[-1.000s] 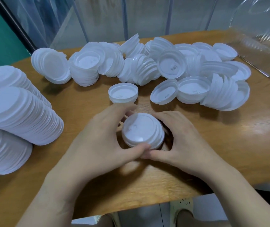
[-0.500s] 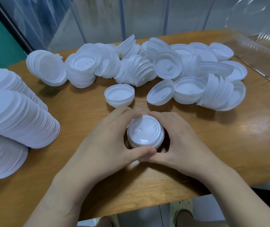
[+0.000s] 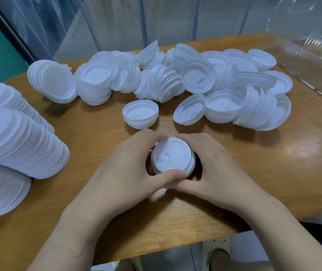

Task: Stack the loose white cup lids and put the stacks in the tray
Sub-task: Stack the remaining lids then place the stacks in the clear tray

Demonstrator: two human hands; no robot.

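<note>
Cupping a short stack of lids (image 3: 173, 157) between left hand (image 3: 129, 169) and right hand (image 3: 211, 169), fingers curled round its sides, thumbs meeting in front. Squaring it upright now, top face level toward the camera, no longer tilted as a second ago. Resting on the wooden table (image 3: 273, 173), just short of the loose lid pile (image 3: 195, 83). Probably meaning one small stack nearly aligned; long finished stacks (image 3: 19, 141) lying at left, tray not identifiable.
</note>
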